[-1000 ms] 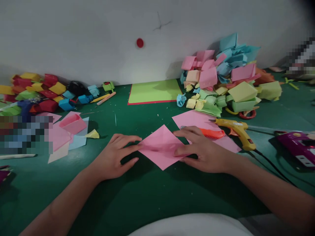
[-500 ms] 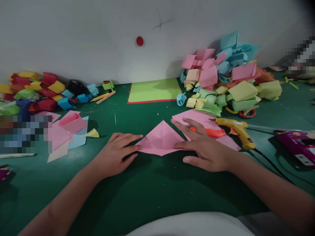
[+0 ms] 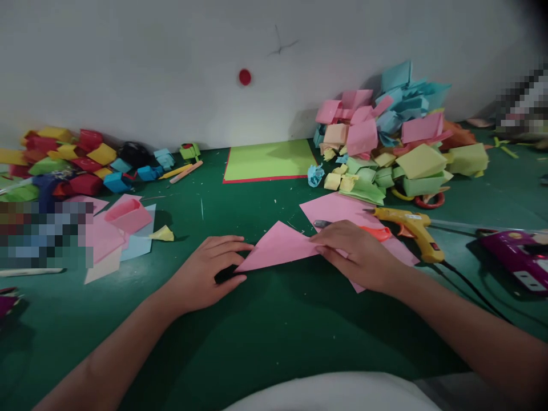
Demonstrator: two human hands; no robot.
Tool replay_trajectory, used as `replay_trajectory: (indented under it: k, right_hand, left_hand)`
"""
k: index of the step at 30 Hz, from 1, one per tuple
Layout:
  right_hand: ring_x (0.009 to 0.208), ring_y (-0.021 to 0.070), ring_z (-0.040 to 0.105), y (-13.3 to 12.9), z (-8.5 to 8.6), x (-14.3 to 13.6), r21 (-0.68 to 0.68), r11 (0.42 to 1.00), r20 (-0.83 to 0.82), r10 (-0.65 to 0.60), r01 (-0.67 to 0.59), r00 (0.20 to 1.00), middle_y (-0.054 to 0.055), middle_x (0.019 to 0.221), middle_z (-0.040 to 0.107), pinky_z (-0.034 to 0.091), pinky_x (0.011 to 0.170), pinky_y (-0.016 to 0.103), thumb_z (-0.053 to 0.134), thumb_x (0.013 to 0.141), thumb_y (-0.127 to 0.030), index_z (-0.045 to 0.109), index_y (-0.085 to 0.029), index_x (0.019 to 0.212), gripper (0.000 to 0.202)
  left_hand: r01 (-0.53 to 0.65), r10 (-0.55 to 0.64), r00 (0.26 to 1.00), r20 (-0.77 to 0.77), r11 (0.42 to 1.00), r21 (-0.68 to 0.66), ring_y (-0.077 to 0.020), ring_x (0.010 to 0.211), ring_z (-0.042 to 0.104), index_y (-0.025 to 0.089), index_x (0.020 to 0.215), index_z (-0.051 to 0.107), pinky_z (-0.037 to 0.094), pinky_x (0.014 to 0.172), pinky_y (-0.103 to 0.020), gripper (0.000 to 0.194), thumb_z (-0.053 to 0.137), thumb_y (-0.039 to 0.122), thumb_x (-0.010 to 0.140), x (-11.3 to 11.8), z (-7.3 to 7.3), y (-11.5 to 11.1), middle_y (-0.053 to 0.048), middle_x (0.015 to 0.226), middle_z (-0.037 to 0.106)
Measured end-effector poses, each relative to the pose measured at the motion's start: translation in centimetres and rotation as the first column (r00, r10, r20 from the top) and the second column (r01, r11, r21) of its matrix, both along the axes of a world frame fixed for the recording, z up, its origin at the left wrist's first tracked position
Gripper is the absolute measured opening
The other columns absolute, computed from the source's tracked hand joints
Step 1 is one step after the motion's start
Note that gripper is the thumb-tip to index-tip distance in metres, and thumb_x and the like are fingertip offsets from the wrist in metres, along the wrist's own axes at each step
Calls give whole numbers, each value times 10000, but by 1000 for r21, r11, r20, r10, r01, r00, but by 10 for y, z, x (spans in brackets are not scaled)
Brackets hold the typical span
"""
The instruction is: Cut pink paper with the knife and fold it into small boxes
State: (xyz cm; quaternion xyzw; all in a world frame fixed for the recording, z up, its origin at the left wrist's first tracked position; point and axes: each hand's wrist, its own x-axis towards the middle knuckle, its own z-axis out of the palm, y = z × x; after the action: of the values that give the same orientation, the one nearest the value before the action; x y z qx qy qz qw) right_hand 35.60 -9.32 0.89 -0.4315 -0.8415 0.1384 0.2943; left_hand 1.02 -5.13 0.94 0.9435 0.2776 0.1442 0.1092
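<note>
A folded sheet of pink paper [image 3: 278, 245] lies in front of me on the green table, its peak pointing away. My right hand [image 3: 357, 254] pinches its right part between thumb and fingers, and a pink corner sticks out below that hand. At the sheet's left corner rests my left hand [image 3: 214, 271], fingers stretched and thumb apart, the fingertips against the edge. Behind my right hand lies another pink sheet [image 3: 329, 205], with an orange-handled tool [image 3: 377, 232] on it, partly covered by the hand.
A yellow glue gun [image 3: 411, 228] with a cord lies at right, near a purple power strip [image 3: 514, 257]. Heaped paper pieces [image 3: 368, 134] stand against the wall, as do colourful folded blocks [image 3: 85, 154] at left. A green sheet [image 3: 269, 160] lies at the back; pink cut pieces [image 3: 103, 237] lie left.
My right hand has gone from spread fingers on the paper to a pinch. The paper has turned, its right corner now swung below that hand. My left hand has barely moved.
</note>
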Motion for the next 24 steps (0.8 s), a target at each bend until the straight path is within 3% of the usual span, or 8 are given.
replay_trajectory:
  k: [4,7,9,13,15,18,24]
  right_hand:
    - [659,166,549,-3,6,-3,-231,965,-197,-173,125,965,-5,680,569,433,632,303,518,979,-341,577,-215,731,284]
    - [591,137,426,-5,6,-6,-401,909,-320,-257,115,912,-34,626,415,350,561,283,541,962,-444,495,-217,661,379]
    - [586,131,380,-6,4,-9,-489,870,-373,-274,63,886,-36,628,368,315,541,280,560,943,-504,451,-218,639,432]
    - [557,124,348,-11,1,-18,-607,790,-418,-233,-80,878,-36,613,363,277,506,277,603,896,-597,468,-217,636,480]
    - [552,125,359,-12,1,-22,-612,787,-411,-233,-77,881,-29,609,390,282,499,277,606,875,-641,496,-214,635,501]
    - [567,131,384,-11,0,-24,-557,829,-371,-292,40,882,-19,619,432,291,502,278,613,867,-642,515,-209,633,502]
    - [534,110,347,-11,-2,-23,-439,888,-213,-255,141,943,-38,565,369,258,497,272,593,897,-505,410,-205,566,483]
  left_hand:
    - [-30,48,977,206,996,-89,-266,1236,621,204,1240,643,521,1042,-408,361,662,378,924,-2,4,-4,-113,1311,674]
    - [-126,185,939,289,969,-213,-245,1035,717,244,1161,718,590,920,-348,339,704,428,877,3,4,-9,-62,1148,752]
    - [-211,328,891,314,911,-353,-247,909,742,241,1030,767,616,801,-326,322,715,493,837,9,4,-13,-41,987,784]
    - [-346,578,765,285,741,-575,-265,735,729,189,791,785,595,578,-311,415,734,599,749,22,5,-19,-55,742,759]
    - [-337,614,748,254,680,-652,-264,741,730,177,820,798,599,586,-318,425,753,591,730,26,8,-20,-67,780,774]
    - [-301,631,736,245,629,-717,-267,803,740,183,932,809,611,636,-332,457,760,588,726,29,13,-19,-84,916,796]
    - [-404,633,758,160,647,-647,-228,721,715,198,861,806,546,566,-265,359,721,533,764,30,15,-16,-39,816,787]
